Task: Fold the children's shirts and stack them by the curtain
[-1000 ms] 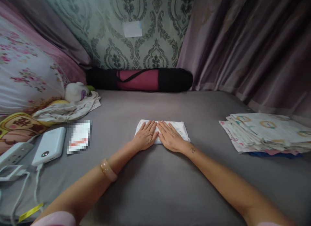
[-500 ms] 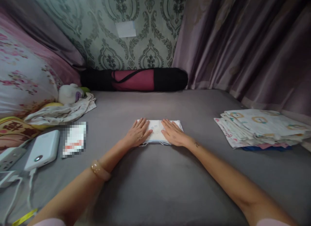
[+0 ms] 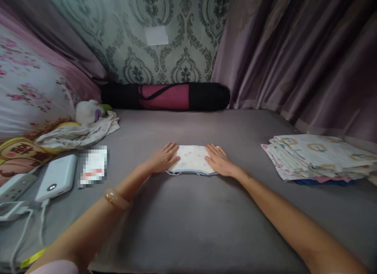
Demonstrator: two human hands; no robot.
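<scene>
A folded white cloth (image 3: 192, 159) with faint small prints and a bluish front edge lies flat on the grey bed surface (image 3: 188, 215). On its left end rests my left hand (image 3: 164, 158), palm down with the fingers stretched out. My right hand (image 3: 219, 160) lies flat over the right end in the same way, fingers spread. Between the two hands the middle of the cloth shows. Its far left and right ends are hidden under my palms. Thin white loops or folds show along the front edge.
At the right lies a stack of folded printed cloths (image 3: 316, 152). A white power bank (image 3: 57, 176), a power strip (image 3: 17, 187) and cables are at the left, beside a blurred packet (image 3: 94, 166). A black and red long bag (image 3: 165, 96) lies along the wall.
My hands have slid apart toward the two ends of the cloth, so more of its middle shows. The view has shifted slightly.
</scene>
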